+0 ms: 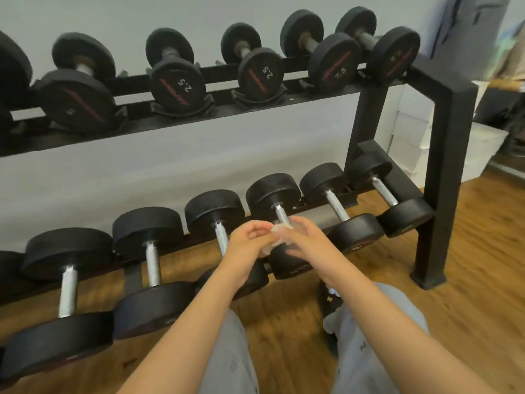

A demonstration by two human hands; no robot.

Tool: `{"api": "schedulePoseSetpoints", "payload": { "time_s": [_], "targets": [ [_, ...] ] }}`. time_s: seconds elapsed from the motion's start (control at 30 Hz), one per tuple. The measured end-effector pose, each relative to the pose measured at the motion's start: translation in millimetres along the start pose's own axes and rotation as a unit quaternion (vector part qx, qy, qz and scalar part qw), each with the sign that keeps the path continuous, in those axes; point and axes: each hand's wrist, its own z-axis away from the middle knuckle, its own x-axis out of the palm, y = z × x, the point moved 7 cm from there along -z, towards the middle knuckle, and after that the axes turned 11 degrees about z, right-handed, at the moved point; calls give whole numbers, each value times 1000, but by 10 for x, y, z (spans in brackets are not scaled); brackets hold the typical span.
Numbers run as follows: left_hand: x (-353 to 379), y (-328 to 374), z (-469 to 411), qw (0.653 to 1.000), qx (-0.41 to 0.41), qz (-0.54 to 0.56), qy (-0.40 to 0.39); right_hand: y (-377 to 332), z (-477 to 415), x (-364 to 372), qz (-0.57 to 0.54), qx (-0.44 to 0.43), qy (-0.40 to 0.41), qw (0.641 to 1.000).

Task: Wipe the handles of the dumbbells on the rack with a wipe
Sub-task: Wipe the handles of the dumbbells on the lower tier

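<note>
Two bare forearms reach forward over grey trousers (227, 354) and a wood floor (468, 294). Left hand (250, 240) and right hand (308, 241) meet just above the lower tier; fingers of both are curled, pinching a crumpled white wipe (277, 237) between them. Wipe lies over the near end of the silver handle (281, 213) of one lower-tier dumbbell (272, 191); contact with the handle cannot be told. Neighbouring handles left (220, 234) and right (336, 204) are bare. Black rack (449, 137) rises behind; its upper tier carries heads marked 2.5 (177, 83) and 7.5 (333, 64), with a grey wall (170, 12) beyond
</note>
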Motion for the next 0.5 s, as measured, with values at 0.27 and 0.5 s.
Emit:
{"api": "schedulePoseSetpoints", "payload": {
  "time_s": [0.27, 0.5],
  "targets": [
    [-355, 318, 119, 997, 70, -18, -22, -240, 74, 223, -197, 20, -20, 980],
    [-245, 414, -105, 988, 124, -61, -74, -188, -53, 256, -195, 34, -85, 976]
  ]
}}
